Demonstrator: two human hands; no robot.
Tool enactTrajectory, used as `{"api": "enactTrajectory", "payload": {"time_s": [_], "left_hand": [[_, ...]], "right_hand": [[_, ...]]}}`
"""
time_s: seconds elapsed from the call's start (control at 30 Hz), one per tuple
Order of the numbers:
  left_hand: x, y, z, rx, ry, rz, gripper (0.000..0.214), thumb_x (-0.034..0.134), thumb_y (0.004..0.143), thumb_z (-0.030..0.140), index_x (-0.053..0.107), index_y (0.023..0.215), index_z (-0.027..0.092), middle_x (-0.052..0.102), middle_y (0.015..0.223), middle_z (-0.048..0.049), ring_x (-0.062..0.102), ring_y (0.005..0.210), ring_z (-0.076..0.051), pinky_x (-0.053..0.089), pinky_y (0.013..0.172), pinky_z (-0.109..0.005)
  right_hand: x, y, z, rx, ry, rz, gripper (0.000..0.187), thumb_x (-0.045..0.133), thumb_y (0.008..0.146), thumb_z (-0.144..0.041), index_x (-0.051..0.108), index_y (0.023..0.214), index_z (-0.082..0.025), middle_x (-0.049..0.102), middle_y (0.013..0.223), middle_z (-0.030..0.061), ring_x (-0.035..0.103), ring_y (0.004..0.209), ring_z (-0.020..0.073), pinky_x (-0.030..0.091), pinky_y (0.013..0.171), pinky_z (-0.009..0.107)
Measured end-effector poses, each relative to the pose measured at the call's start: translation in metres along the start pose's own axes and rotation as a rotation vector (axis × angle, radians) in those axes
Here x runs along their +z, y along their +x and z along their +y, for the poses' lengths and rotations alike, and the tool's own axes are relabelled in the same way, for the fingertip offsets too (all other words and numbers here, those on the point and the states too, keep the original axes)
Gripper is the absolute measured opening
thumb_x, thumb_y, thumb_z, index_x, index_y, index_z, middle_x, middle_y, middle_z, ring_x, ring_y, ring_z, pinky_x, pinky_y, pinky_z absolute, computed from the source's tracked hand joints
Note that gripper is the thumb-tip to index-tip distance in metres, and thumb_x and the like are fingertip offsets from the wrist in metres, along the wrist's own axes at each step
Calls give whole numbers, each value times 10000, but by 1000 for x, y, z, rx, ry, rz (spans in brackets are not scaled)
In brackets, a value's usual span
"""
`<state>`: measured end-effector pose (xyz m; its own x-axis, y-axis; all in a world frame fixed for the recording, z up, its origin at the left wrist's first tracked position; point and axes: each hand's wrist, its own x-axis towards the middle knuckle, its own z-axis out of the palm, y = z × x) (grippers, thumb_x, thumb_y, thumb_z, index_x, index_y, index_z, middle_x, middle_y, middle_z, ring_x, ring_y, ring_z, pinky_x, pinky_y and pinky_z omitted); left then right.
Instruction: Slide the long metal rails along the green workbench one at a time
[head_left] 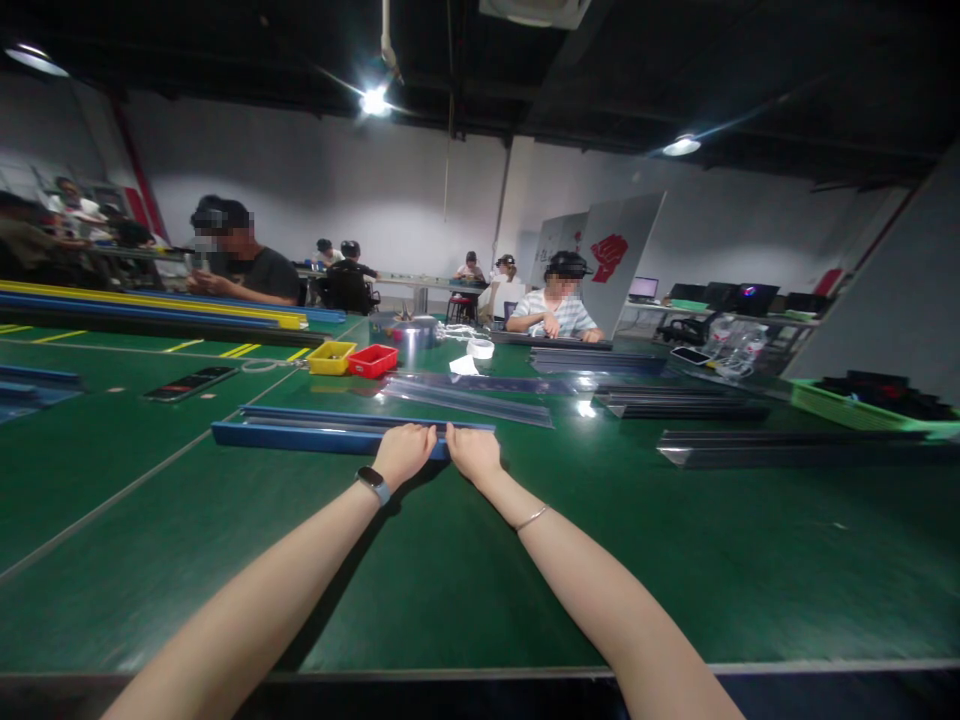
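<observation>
A long blue channel strip [300, 438] lies crosswise on the green table, its open side facing up. Both hands are on its right part, close together. My left hand [406, 452], below a wrist band with a dark face, has its fingers curled round the strip. Just to the right, my right hand [472, 452] is closed on the strip near its right end, and a thin bracelet circles that wrist. The fingertips are partly hidden behind the hands. Behind the blue strip lies a clear plastic strip [472, 402], slightly slanted and apart from my hands.
A yellow bin [331, 358] and a red bin [373, 361] stand beyond the strip. Dark channel strips [795, 449] lie at the right, near a green basket [870, 412]. A phone [191, 384] lies left. Across the table sits a person in a striped shirt [525, 312].
</observation>
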<state>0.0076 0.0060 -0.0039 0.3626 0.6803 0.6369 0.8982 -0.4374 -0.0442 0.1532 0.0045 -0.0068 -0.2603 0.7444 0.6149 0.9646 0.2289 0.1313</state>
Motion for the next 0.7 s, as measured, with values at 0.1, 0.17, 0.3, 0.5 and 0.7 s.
{"api": "enactTrajectory", "payload": {"time_s": [0.1,0.17,0.3,0.5,0.7], "left_hand": [[-2,0,3,29,-7,-2,446,229,876,326,595,688,154,611,672,-70,562,678,-157,381,645,-267],[-3,0,4,43,-10,-8,444,234,876,330,598,685,160,614,666,-64,563,672,-155,382,655,-268],[-1,3,3,27,-7,-12,468,227,876,344,612,686,157,624,652,-70,572,636,-159,388,628,-269],[1,4,-6,-44,19,-12,540,197,874,360,619,641,116,622,612,-109,588,600,-181,391,572,-271],[-4,1,-5,-23,10,-25,517,191,877,349,614,688,120,629,668,-110,588,649,-170,395,614,-270]], "right_hand": [[0,1,0,-18,-2,-1,442,266,891,-282,640,706,-135,641,583,78,589,528,134,369,515,207],[-2,1,0,-36,-1,-3,421,273,891,-274,643,736,-145,646,593,71,589,532,131,369,518,203],[-5,-1,0,-44,3,2,424,273,890,-289,643,735,-152,653,632,75,595,569,134,369,530,200],[-9,-2,-2,31,20,4,489,234,895,-328,641,693,-148,653,658,81,599,601,143,381,550,213],[-8,-1,-3,-9,-11,-45,488,250,892,-325,652,711,-116,649,644,107,602,592,139,381,537,200]]}}
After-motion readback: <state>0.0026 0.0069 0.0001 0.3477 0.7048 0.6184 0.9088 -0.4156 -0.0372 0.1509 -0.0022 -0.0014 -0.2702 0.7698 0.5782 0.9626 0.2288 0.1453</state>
